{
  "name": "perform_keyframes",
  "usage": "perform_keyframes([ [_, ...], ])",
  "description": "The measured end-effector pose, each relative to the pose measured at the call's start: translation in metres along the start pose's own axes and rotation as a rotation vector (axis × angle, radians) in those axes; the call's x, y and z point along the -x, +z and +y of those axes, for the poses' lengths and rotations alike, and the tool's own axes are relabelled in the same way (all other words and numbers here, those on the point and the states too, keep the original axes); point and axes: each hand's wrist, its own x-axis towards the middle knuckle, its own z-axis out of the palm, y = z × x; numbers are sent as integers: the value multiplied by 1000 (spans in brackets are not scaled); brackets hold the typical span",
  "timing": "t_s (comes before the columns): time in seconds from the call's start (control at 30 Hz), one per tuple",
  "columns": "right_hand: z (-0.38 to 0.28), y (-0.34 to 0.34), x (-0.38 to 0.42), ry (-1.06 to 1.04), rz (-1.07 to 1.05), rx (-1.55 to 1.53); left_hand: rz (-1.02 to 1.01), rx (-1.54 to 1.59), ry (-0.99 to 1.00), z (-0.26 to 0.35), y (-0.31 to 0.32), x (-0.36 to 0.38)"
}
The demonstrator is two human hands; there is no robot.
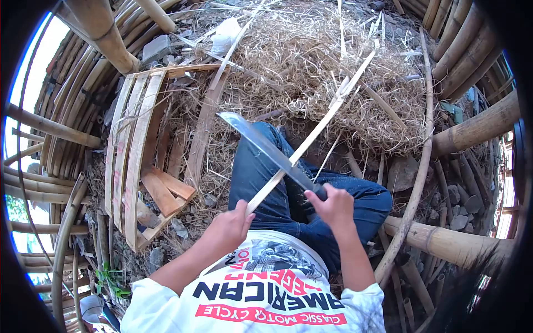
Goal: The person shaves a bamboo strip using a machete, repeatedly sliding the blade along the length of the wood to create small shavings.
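Note:
A long pale bamboo strip (311,140) slants from lower left to upper right across my lap, its far end split and frayed. My left hand (236,226) is closed around the strip's near end. In my right hand (332,206) is the dark handle of a machete (258,140). Its wide blade points up and to the left, crossing the strip near the middle, edge against or very close to the wood. My legs in blue jeans (361,197) are folded beneath both. My fingertips are partly hidden behind what they grip.
A slatted wooden crate (130,161) lies on the left with loose boards in it. A heap of curly shavings (322,66) spreads ahead. Thick bamboo poles (461,241) and a thin bent pole (416,194) stand at the right, near stones.

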Motion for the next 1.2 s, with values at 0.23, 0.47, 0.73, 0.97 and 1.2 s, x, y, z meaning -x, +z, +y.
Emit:
perform_keyframes([
  [0.23, -23, -3, 5, -33, 19, 18, 47, -41, 12, 3, 1, -18],
  [0.47, -24, 6, -2, -181, 34, 60, 19, 24, -26, 0, 0, -11],
  [0.73, -8, 4, -13, -34, 57, 52, 62, 117, 39, -3, 8, -20],
  [0.97, 27, 15, -40, -31, 84, 93, 34, 72, 21, -6, 8, -15],
  [1.2, -12, 14, -12, -122, 48, 30, 30, 78, 24, -9, 8, -21],
])
